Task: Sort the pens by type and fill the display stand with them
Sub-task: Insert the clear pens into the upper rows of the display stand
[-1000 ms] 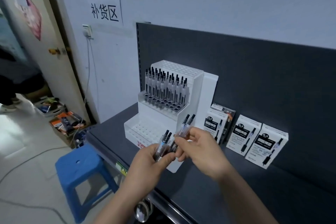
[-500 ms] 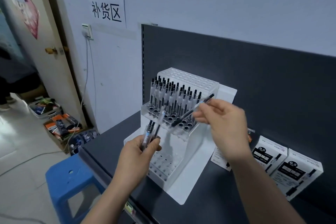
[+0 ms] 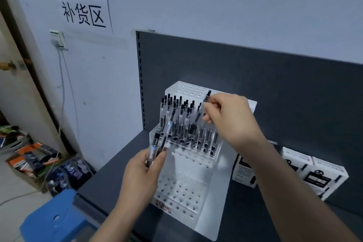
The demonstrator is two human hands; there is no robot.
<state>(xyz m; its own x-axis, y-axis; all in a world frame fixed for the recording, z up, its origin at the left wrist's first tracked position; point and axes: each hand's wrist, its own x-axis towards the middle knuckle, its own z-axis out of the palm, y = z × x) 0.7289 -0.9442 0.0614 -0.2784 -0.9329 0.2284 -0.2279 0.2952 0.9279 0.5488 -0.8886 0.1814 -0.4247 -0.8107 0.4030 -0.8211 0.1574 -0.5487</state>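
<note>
**A packed row and a loose handful**

The right hand (image 3: 229, 118) pinches a single pen (image 3: 204, 102) between thumb and fingertips. The pen is tilted, with its tip aimed down at the right end of the display stand's (image 3: 220, 182) middle tier. The standing pens (image 3: 177, 120) there are already packed close together. The tip is smeared by motion, so I cannot tell whether it sits over a free hole or a filled one. That is the first worry: coming in at this slant, it could catch a neighbour's barrel and tip it, or jam on the rim between two holes.

The left hand (image 3: 141, 171) has its fingers curled round the lower barrels of a small bundle of pens (image 3: 155, 149), held just in front of the stand's left side. The bundle fans out at the top, and one pen leans toward the standing row. If that hand drifts forward, the leaning pen could knock the row. If the grip slackens, a pen could slide out, skitter along the dark shelf (image 3: 110, 179) and drop toward the blue stool (image 3: 49, 220).
</note>
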